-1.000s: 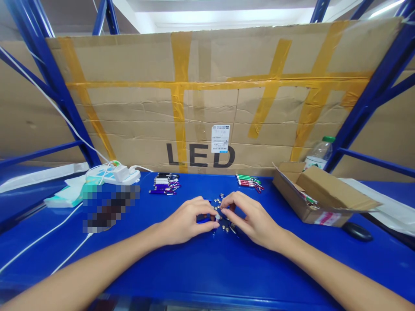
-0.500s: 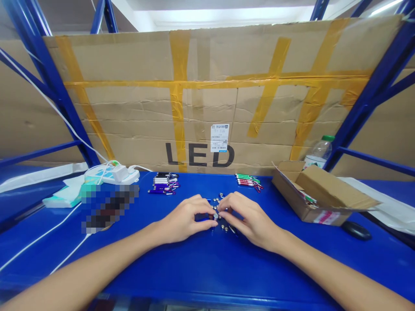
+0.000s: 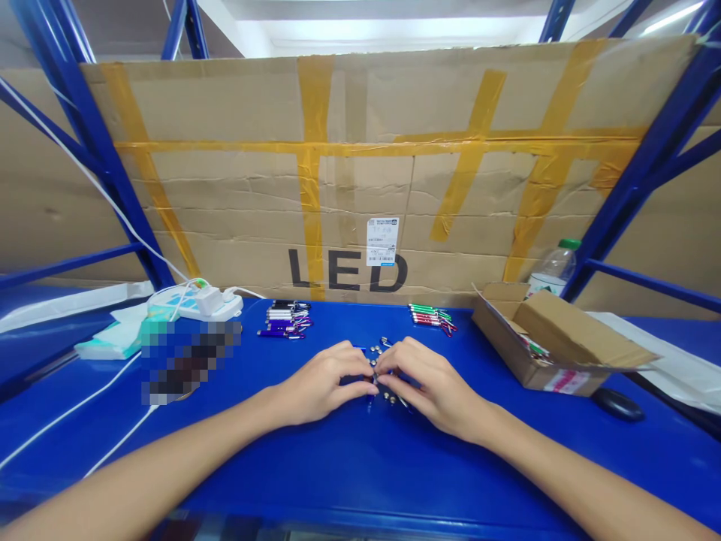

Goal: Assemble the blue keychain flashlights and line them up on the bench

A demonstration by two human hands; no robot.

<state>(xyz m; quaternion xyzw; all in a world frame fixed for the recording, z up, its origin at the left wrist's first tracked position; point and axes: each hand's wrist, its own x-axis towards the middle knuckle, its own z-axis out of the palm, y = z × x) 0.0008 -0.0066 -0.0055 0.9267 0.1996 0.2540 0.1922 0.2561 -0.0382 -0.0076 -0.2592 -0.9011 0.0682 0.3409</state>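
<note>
Over the middle of the blue table, my left hand (image 3: 330, 382) pinches a small silver button cell (image 3: 375, 376) between thumb and fingertips. My right hand (image 3: 431, 383) meets it from the other side, its fingers closed at the same spot; what they hold is too small and covered to make out. Several small round metal pieces (image 3: 389, 398) lie on the table under and between the hands. A small metal clip (image 3: 385, 342) sits just beyond the fingertips. Part of a blue tube (image 3: 359, 348) shows behind my left fingers.
Black, silver and purple pen-shaped lights (image 3: 285, 319) with clips lie at the back left; green and red ones (image 3: 429, 315) at back right. An open cardboard box (image 3: 507, 342), a black mouse (image 3: 618, 404) and a bottle (image 3: 555, 269) stand right. A power strip (image 3: 225, 304) lies left.
The fingertips of both hands have drawn closer together, and my right fingers have shifted slightly left. The silver disc shown face-on before is now mostly covered.
</note>
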